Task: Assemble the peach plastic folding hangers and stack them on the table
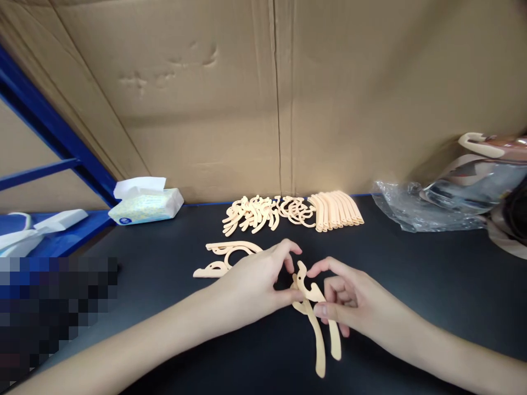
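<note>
Both my hands meet over a black table (411,285), pinching pale wooden cut-out pieces (317,329). My left hand (255,285) grips them between thumb and fingers from the left. From the right, my right hand (349,299) holds the same cluster, its index finger touching the hooked top of one piece. Two long curved strips hang down from the grip toward me. Just left of my left hand lies another curved wooden piece (224,257), flat on the table.
Several more wooden parts sit at the table's back: a heap of curved ones (263,211) and a neat row of strips (337,210). A tissue pack (146,206) stands at back left, crumpled plastic bags (436,211) at right. A cardboard wall (267,93) closes the back.
</note>
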`<state>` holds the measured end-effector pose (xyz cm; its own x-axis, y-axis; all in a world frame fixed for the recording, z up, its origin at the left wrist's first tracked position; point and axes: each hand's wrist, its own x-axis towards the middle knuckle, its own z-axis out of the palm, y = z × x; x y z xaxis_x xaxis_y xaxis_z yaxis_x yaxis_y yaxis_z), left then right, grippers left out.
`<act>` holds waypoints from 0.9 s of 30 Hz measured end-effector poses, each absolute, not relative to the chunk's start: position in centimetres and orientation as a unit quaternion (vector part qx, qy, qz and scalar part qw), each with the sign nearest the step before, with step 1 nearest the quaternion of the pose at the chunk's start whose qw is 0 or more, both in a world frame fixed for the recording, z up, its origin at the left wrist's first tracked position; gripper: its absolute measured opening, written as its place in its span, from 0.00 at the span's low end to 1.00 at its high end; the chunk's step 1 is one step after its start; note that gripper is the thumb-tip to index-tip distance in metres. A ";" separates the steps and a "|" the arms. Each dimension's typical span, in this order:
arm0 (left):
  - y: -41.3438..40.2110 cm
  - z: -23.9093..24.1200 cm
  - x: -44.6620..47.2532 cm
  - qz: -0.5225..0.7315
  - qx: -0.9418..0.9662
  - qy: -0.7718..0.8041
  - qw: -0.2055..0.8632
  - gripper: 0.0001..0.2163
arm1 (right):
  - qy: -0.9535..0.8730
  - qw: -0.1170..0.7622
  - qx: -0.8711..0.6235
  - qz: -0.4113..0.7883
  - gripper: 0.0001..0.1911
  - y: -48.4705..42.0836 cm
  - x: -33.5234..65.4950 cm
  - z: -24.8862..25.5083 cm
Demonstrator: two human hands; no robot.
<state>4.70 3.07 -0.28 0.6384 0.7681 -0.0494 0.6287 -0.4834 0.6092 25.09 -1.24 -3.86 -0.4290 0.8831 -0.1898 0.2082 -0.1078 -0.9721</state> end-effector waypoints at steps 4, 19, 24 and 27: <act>2.1 -0.5 4.4 0.084 0.918 0.333 0.197 0.18 | -0.616 0.260 -0.457 0.587 0.13 -1.6 24.9 -3.8; 2.7 -1.5 3.4 0.089 0.956 0.261 0.104 0.13 | -0.848 0.162 -0.448 0.233 0.06 -1.7 25.4 -3.1; 2.8 -1.5 3.2 0.098 0.959 0.246 0.098 0.10 | -0.867 0.175 -0.433 0.176 0.03 -1.1 25.7 -2.8; 2.9 -1.6 3.1 0.102 0.961 0.247 0.073 0.06 | -0.885 0.168 -0.412 0.137 0.03 -1.0 25.8 -3.1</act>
<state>3.10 2.95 -1.63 0.8568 0.4901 0.1603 0.4605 -0.8671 0.1900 25.81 -0.96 -3.13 -0.6035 0.7754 0.1856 0.6835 0.6230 -0.3805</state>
